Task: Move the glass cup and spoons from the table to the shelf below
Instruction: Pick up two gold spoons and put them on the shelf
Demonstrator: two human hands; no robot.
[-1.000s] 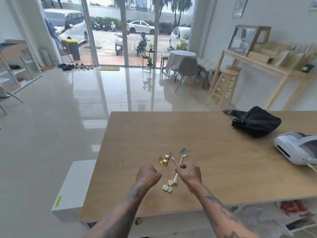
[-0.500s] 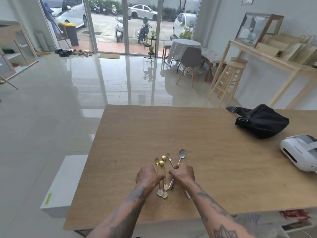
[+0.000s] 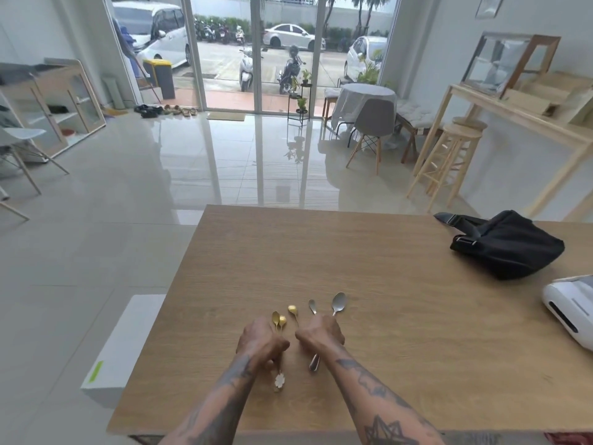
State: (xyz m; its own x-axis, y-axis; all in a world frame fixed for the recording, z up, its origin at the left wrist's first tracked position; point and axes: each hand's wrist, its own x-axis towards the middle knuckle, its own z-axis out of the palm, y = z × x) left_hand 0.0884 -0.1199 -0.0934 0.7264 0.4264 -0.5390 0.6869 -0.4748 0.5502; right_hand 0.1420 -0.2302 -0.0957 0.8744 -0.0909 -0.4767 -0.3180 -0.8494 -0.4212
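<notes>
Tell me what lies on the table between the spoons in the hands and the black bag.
Nothing: in the head view, the wooden table is bare from the silver spoons in the right hand across to the black bag.

Perhaps a café: glass shopfront [image 3: 256, 53], stools [image 3: 449, 162].

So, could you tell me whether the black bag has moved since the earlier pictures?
No. The black bag lies at the same spot near the table's far right edge; only the camera shifted.

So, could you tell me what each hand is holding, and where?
Left hand: gold spoons, by the handles. Right hand: silver spoons, mid-handle.
</notes>
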